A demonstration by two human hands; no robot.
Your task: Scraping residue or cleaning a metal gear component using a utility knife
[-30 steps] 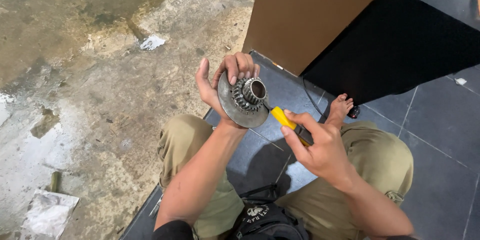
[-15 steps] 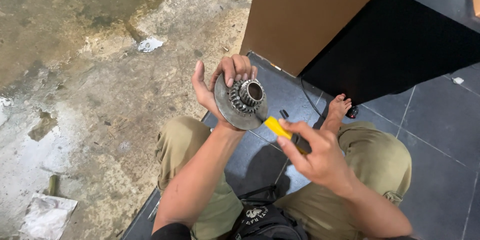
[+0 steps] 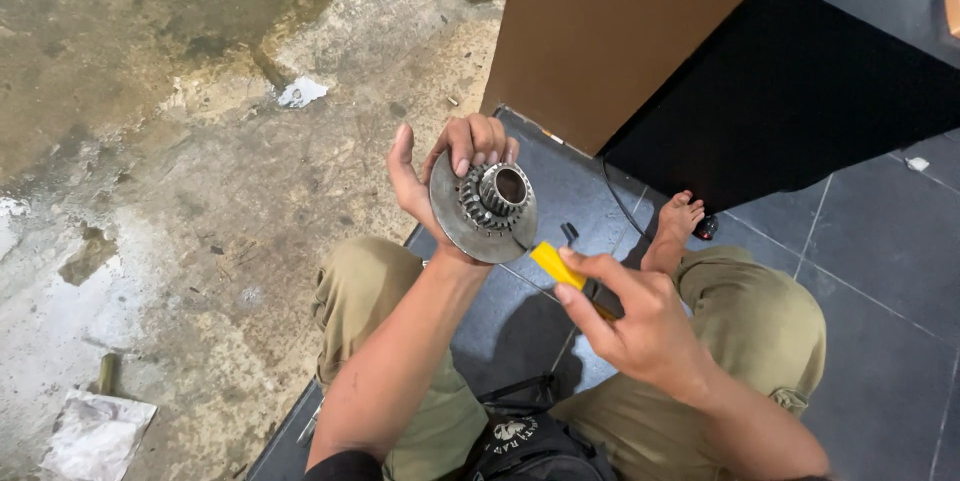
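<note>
Left hand (image 3: 430, 191) is cupping a toothed metal disc (image 3: 484, 209), fingers curled over its rim. Right hand (image 3: 640, 326) is pinching a yellow-handled tool (image 3: 556, 264) against the disc's edge.

A dull grey metal gear disc (image 3: 484, 209) with a toothed hub, a bright yellow tool handle (image 3: 556, 265), olive-khaki trousers (image 3: 760, 321), dark slate-grey floor tiles (image 3: 880, 271) with pale grout lines, a brown panel (image 3: 620, 31), and stained, mottled grey-brown concrete (image 3: 150, 141).

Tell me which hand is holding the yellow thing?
The right hand pinches the yellow-handled tool in its fingers. The left hand instead holds the round metal gear disc.
</note>
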